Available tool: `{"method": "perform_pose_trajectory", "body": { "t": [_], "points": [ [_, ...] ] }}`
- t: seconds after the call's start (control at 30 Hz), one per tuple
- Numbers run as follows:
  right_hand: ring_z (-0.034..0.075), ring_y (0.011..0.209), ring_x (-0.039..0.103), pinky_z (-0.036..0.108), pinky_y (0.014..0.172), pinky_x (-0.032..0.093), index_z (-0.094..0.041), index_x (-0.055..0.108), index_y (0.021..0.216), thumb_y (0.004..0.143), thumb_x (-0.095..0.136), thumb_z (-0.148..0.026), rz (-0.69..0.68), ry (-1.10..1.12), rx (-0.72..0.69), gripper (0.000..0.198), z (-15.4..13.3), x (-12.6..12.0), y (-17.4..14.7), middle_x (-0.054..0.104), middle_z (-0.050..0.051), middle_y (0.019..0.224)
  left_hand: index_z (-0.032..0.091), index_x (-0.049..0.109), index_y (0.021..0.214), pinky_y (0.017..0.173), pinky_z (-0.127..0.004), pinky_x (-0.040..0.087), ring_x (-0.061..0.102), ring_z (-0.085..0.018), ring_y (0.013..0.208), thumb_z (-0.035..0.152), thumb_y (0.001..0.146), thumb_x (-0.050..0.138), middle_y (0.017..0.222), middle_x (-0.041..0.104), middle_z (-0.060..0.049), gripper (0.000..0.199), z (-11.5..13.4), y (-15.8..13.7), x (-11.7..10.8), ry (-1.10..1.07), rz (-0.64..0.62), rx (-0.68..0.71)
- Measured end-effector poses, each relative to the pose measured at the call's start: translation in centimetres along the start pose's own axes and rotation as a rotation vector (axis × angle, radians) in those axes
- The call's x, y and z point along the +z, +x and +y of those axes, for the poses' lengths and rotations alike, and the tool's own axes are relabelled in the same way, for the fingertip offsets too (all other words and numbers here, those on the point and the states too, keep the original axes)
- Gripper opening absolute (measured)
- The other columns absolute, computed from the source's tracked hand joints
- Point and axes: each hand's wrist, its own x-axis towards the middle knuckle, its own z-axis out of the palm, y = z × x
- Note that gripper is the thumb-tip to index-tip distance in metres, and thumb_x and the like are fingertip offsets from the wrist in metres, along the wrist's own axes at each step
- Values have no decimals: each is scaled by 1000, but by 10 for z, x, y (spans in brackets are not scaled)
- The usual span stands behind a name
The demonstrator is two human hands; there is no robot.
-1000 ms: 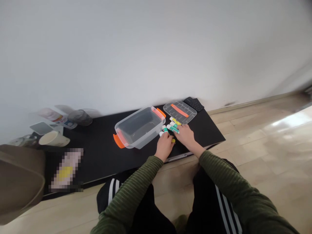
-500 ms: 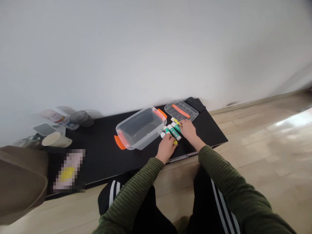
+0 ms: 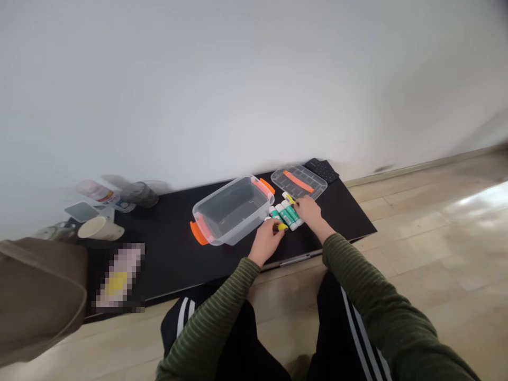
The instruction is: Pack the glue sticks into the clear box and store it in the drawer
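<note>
Several green-and-white glue sticks lie side by side on the black tabletop, just right of a clear plastic box with orange latches. My left hand is closed at the near left side of the glue sticks. A small yellow object with a dark tip pokes out from its fingers. Over the right side of the row, my right hand pinches a slim yellow object; its exact kind is too small to tell. The fingers of both hands partly cover the sticks.
Behind the sticks lies the clear lid with an orange handle, beside a black dotted item. To the left are a paper cup, a grey lidded jar and a spray can. The wall backs the table.
The glue sticks under my hands are pushed closer together into a tighter row. My left hand has shifted slightly left relative to them, and the view has turned a little.
</note>
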Motion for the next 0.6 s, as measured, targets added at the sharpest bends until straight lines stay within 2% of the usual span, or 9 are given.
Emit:
{"method": "perform_pose_trajectory", "body": {
  "t": [0.17,0.23,0.4,0.6],
  "points": [
    [26,115,53,31,86,48,-18,71,106,97,46,-33,13,-44,27,31,-3,2,-1,58,14,118,16,60,98,85,-37,56,67,-17,86,29,83,69,92,69,-6,22,-2,3,-9,-583,47,-223],
    [27,117,52,32,84,49,-17,70,108,96,47,-31,43,-60,15,30,-3,4,-2,57,15,120,14,61,99,88,-37,56,68,-17,88,31,81,74,93,69,-7,28,-2,2,-12,-734,66,-271],
    [29,118,53,35,84,50,-14,64,112,95,46,-26,90,-74,-3,27,-3,2,-8,55,18,122,13,63,99,97,-41,53,70,-17,89,27,80,77,97,71,-9,27,1,-2,-21,-900,86,-323],
    [25,98,66,35,85,50,-12,61,115,93,49,-22,131,76,73,27,2,-4,-6,50,19,131,13,66,97,105,-41,50,72,-18,94,24,84,71,105,73,-10,18,5,-5,-29,-1050,53,-353]
  ]
}}
